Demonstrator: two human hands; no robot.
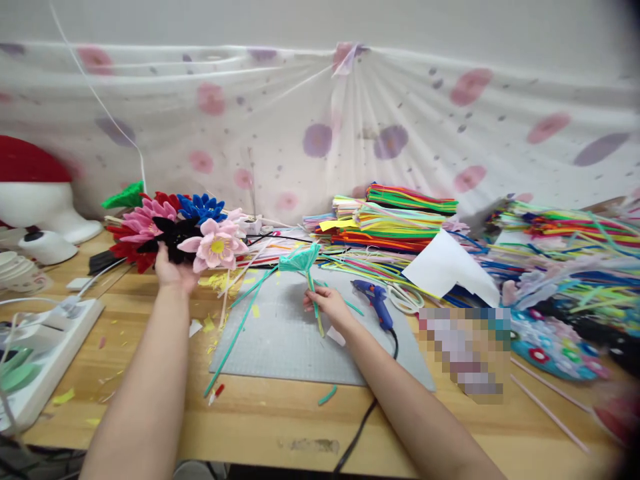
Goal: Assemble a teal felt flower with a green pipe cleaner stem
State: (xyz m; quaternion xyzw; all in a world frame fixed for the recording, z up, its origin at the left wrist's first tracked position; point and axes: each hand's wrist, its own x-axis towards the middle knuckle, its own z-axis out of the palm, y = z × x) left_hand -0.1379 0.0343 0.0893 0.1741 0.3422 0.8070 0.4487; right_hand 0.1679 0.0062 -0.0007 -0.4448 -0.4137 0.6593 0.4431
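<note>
My right hand [326, 307] is closed around the green stem of a turquoise pipe-cleaner flower [299, 259], holding it upright over the grey cutting mat [280, 360]. My left hand [175, 272] reaches into a bunch of fuzzy flowers at the left. Its fingers close on a black pipe-cleaner flower [176, 233] and are partly hidden by the petals. Around it are a light pink flower [216, 245], a blue flower [201, 208] and a darker pink flower [147, 221]. Loose turquoise pipe cleaners [246, 320] lie on the mat's left side.
A blue glue gun [375, 300] rests on the mat's right, its cord running to the front edge. White-handled scissors [406, 297] lie beside it. Pipe-cleaner bundles [390, 220] fill the back. A power strip [65, 360] and a white mannequin head [45, 200] stand left.
</note>
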